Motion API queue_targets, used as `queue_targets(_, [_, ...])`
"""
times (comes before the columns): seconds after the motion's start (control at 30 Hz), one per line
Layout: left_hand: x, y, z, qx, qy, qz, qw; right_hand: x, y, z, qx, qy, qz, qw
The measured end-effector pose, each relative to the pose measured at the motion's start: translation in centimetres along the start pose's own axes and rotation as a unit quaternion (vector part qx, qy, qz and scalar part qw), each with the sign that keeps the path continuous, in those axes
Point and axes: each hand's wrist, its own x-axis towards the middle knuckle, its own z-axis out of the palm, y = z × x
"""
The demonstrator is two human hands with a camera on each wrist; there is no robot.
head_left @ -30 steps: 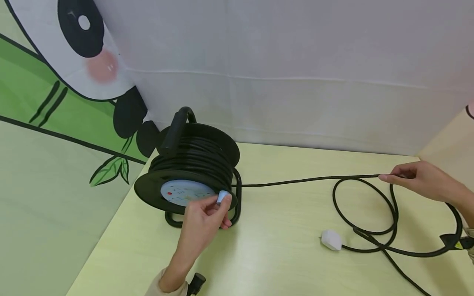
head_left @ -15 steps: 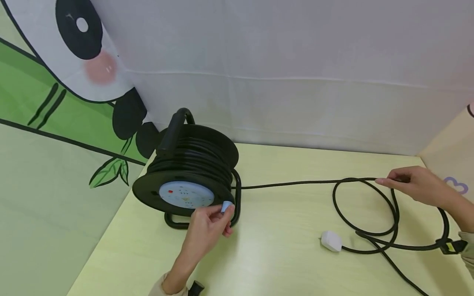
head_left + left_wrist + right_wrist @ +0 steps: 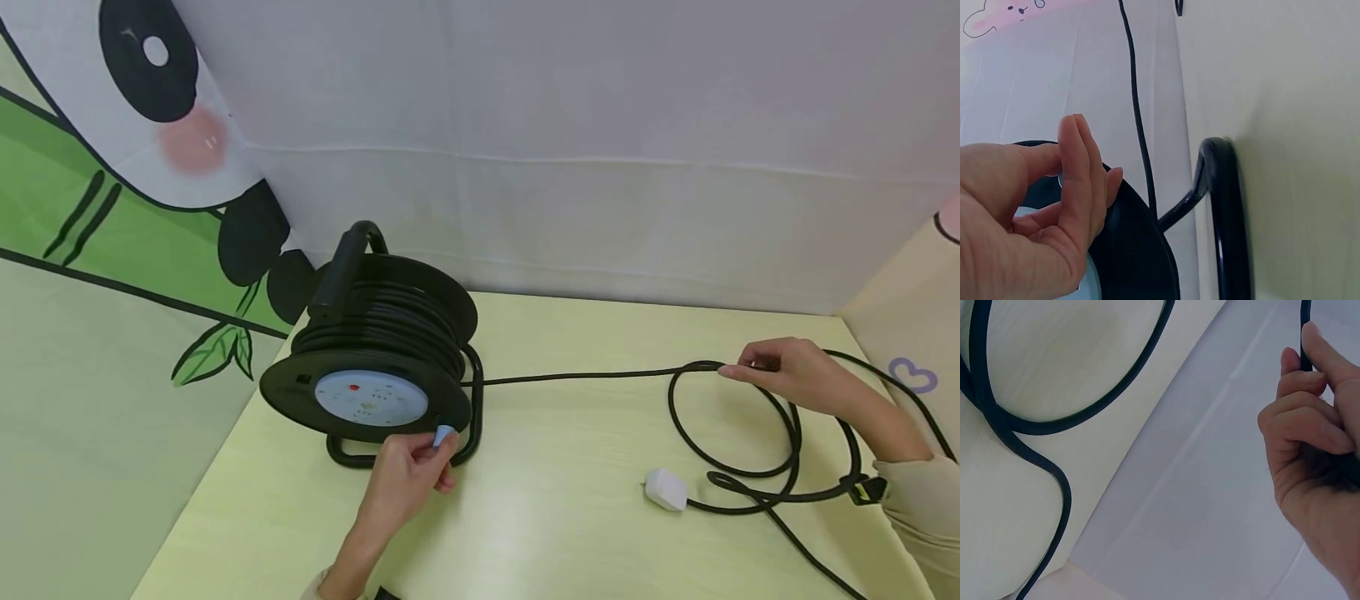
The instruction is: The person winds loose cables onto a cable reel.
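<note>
One cable reel [image 3: 378, 329], blk, on L part of counter [image 3: 555, 533], standing on its tube frame [image 3: 478, 400], carry handle [image 3: 335, 271] up top. Thick wraps of cord on drum. Blue knob [image 3: 443, 434] at lower R edge of front flange: L grip [image 3: 408, 475] has it pinched btwn thumb & fingers, prob. because it's the crank pt for turning the drum. Cord [image 3: 577, 377] leaves reel near-straight to R grip [image 3: 795, 375], fingers curled round it, thumb laid along it; I'd guess to guide it & hold some tension. Slack beyond lies in loose loops; wht plug [image 3: 666, 490] just outside them, on counter.

Writing: blue socket face [image 3: 371, 398] has red dot & small marks, too small to read from here. No brand seen on reel or plug. Pale cloth [image 3: 570, 208] behind; cartoon print [image 3: 60, 192] far L; purple heart outline [image 3: 912, 375] far R, no lettering.
</note>
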Motion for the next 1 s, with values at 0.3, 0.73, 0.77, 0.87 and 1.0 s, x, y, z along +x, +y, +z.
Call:
queue_targets(0.3, [0.3,-1.6,-0.7,-0.006,0.0,-0.026,0.9996,0.4,-1.7,0.3,-0.004,-0.027,0.02,0.9994])
queue_targets(0.73, [0.2,-2.5,-1.5,0.021,0.034,-0.053,0.9978,-0.1,-1.2,-3.9,-0.057,0.017,0.002,0.9982])
queue_targets(0.77, [0.2,-2.6,-1.6,0.026,0.036,-0.057,0.9974,-0.3,-1.2,-4.3,-0.064,0.019,0.007,0.9978])
queue_targets(0.87, [0.2,-2.8,-1.8,0.036,0.037,-0.066,0.9965,-1.0,-1.0,-5.3,-0.085,0.021,0.018,0.996])
queue_targets(1.0, [0.1,-2.8,-2.0,0.038,0.04,-0.067,0.9963,-2.0,-0.6,-6.2,-0.116,0.024,0.017,0.9928])
